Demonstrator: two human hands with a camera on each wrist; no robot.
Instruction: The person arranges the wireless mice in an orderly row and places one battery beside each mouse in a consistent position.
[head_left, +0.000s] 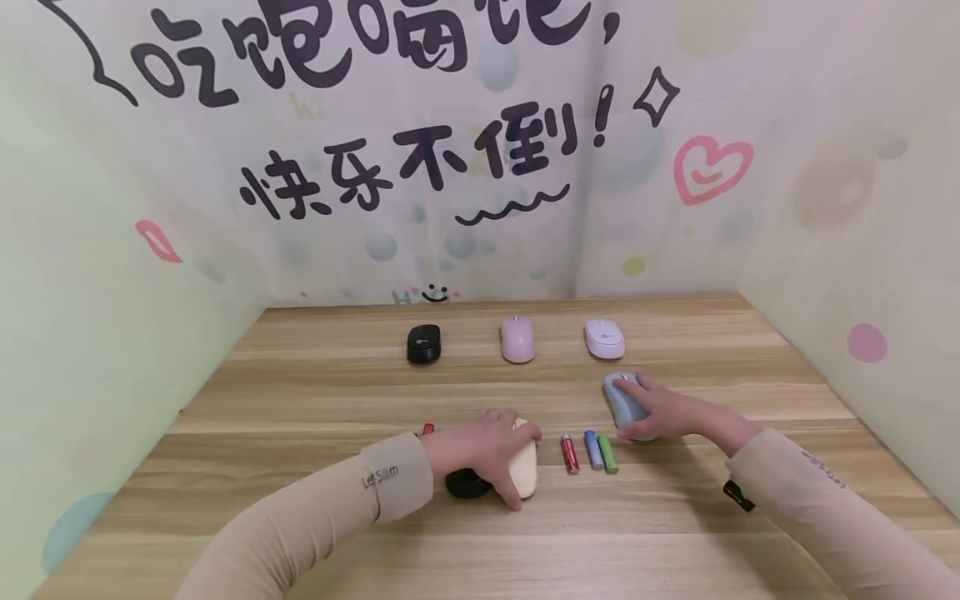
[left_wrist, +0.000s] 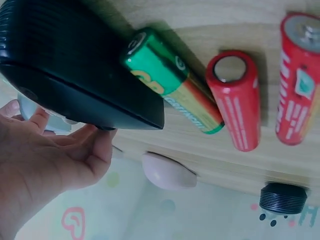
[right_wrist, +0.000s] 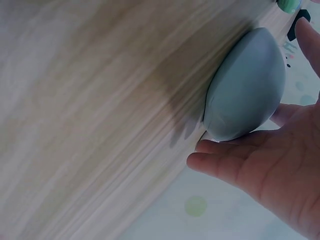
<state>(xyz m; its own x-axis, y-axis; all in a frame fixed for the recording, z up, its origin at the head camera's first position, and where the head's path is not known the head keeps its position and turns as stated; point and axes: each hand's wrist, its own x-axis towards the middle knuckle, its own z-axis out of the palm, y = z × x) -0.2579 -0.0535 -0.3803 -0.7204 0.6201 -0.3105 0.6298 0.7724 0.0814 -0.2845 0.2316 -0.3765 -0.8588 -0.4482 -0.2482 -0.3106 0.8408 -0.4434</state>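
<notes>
In the head view my left hand (head_left: 487, 454) lies across a cream computer mouse (head_left: 525, 471), thumb and index finger spread over it. A black mouse (head_left: 467, 483) is directly beside it, partly under that hand. The left wrist view shows this black mouse (left_wrist: 75, 65) large, hiding the cream one; my left hand (left_wrist: 55, 160) has its fingertips behind it. My right hand (head_left: 667, 408) reaches over a blue-grey mouse (head_left: 624, 408). In the right wrist view its fingers run along the side of the blue-grey mouse (right_wrist: 247, 85), with the thumb (right_wrist: 307, 42) apart from the shell.
Behind stand a black mouse (head_left: 424, 343), a pink mouse (head_left: 517, 340) and a white mouse (head_left: 604, 339). Red (head_left: 570, 454), blue (head_left: 593, 450) and green (head_left: 607, 453) batteries lie between my hands. More batteries (left_wrist: 172, 80) are left of the near black mouse. A small black object (head_left: 738, 496) lies by my right sleeve.
</notes>
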